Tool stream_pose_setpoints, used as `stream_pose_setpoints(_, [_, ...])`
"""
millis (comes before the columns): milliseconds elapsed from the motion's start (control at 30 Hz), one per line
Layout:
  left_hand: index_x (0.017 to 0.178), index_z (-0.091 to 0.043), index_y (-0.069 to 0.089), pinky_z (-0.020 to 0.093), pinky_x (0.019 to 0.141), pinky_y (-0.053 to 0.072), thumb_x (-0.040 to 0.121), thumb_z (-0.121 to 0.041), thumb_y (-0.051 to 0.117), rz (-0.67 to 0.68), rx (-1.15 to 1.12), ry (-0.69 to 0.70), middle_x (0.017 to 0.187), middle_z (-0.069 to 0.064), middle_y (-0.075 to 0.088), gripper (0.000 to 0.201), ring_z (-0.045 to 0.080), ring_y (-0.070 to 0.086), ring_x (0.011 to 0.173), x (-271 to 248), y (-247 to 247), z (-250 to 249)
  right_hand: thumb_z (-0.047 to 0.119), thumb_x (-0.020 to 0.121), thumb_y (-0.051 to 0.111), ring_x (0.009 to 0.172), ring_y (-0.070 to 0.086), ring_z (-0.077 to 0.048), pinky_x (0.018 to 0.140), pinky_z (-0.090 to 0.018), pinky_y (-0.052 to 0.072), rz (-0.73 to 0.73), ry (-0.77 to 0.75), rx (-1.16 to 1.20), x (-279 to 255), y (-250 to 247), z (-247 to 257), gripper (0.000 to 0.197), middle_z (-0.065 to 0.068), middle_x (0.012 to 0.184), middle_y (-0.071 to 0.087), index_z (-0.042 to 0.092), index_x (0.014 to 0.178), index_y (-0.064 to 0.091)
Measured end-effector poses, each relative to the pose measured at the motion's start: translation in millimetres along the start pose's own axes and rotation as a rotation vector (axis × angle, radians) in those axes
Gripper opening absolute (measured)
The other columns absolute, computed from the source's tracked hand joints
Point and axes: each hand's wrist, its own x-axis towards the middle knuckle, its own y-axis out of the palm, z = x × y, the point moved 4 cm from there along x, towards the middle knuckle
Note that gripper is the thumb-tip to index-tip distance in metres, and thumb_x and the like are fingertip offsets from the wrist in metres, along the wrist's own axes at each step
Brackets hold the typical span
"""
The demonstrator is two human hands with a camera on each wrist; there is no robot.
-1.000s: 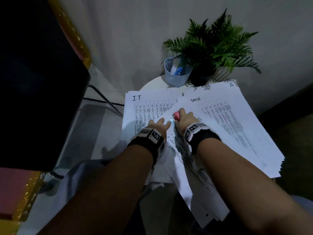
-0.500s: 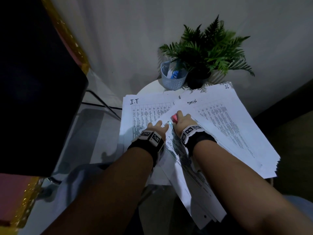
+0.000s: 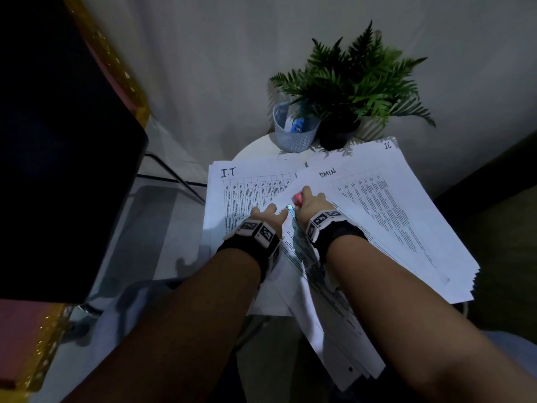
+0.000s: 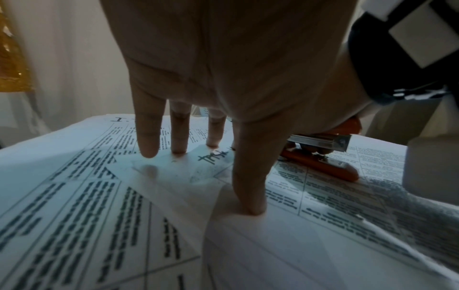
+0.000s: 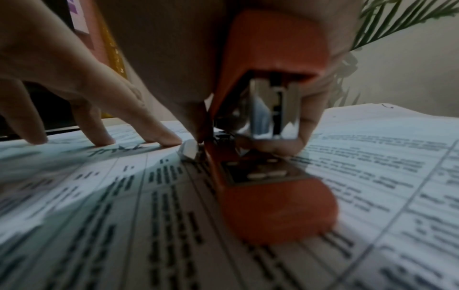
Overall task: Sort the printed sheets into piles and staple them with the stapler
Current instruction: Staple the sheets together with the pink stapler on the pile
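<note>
Piles of printed sheets cover a small round white table (image 3: pixel 255 148): one headed "I.T" (image 3: pixel 232 193) at the left, another pile (image 3: pixel 406 210) at the right, and a set (image 3: pixel 328 301) lying across them toward me. My left hand (image 3: pixel 266 218) presses straight fingers (image 4: pixel 149 145) down on the corner of that set. My right hand (image 3: pixel 309 203) grips an orange stapler (image 5: pixel 261 176), which stands on the sheets beside the left fingertips (image 5: pixel 164 140). The stapler (image 4: pixel 320 159) has its mouth gaping in the wrist views.
A small blue basket (image 3: pixel 293 132) and a potted fern (image 3: pixel 354 91) stand at the table's far edge by the wall. A large dark block (image 3: pixel 58 170) with gold trim rises at the left. The sheets overhang the table's near and right edges.
Both hands stay on the same corner of the sheets; only the head view has shifted slightly. The stapler stays in the right hand.
</note>
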Motion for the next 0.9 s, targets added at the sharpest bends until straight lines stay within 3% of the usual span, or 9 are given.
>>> stream_pose_setpoints(133, [0.147,-0.029,0.012,0.059,0.096,0.041,0.079,-0.024,0.072,-0.063,-0.007,0.018,0.142,0.005,0.029,0.09,0.04,0.033,0.126,-2,0,0,0.025,0.094,0.05,0.105,0.055,-0.038,0.076,-0.037,0.04,-0.009,0.028,0.022,1,0,3,0.041,-0.02,0.126,0.04,0.015,0.129,0.031])
stream_pose_setpoints(200, [0.148,-0.028,0.01,0.056,0.1,0.038,0.079,-0.025,0.071,-0.032,-0.008,0.019,0.144,0.006,0.027,0.091,0.04,0.03,0.128,-1,0,0,0.024,0.093,0.051,0.105,0.055,-0.037,0.075,-0.037,0.039,-0.004,0.02,0.029,1,1,4,0.042,-0.02,0.125,0.04,0.014,0.129,0.031])
stream_pose_setpoints(367, [0.147,-0.028,0.01,0.054,0.1,0.04,0.075,-0.026,0.075,-0.029,0.014,0.024,0.143,0.007,0.026,0.097,0.039,0.03,0.128,-2,-5,-3,0.026,0.095,0.046,0.091,0.055,-0.03,0.068,-0.031,0.035,-0.005,-0.049,0.053,4,-4,3,0.035,-0.017,0.115,0.058,0.012,0.125,0.035])
stream_pose_setpoints(667, [0.147,-0.027,0.011,0.054,0.098,0.042,0.077,-0.025,0.073,-0.056,0.023,0.0,0.139,0.008,0.028,0.094,0.038,0.032,0.125,-3,-4,-6,0.029,0.096,0.044,0.115,0.053,-0.035,0.079,-0.032,0.036,0.046,-0.06,0.009,3,-16,3,0.043,-0.018,0.124,0.055,0.005,0.131,0.032])
stream_pose_setpoints(767, [0.147,-0.026,0.013,0.049,0.096,0.042,0.079,-0.024,0.071,-0.079,0.024,0.011,0.136,0.009,0.031,0.09,0.038,0.035,0.122,-3,-4,-6,0.029,0.098,0.041,0.117,0.051,-0.034,0.085,-0.035,0.037,0.094,-0.046,-0.011,2,-19,2,0.039,-0.017,0.126,0.051,0.008,0.129,0.033])
stream_pose_setpoints(900, [0.147,-0.025,0.014,0.047,0.093,0.043,0.081,-0.023,0.068,-0.083,0.018,0.015,0.133,0.009,0.032,0.085,0.036,0.037,0.118,-3,-4,-6,0.031,0.097,0.041,0.114,0.053,-0.033,0.081,-0.034,0.035,0.093,-0.023,0.008,5,-21,1,0.039,-0.017,0.123,0.054,0.009,0.128,0.033])
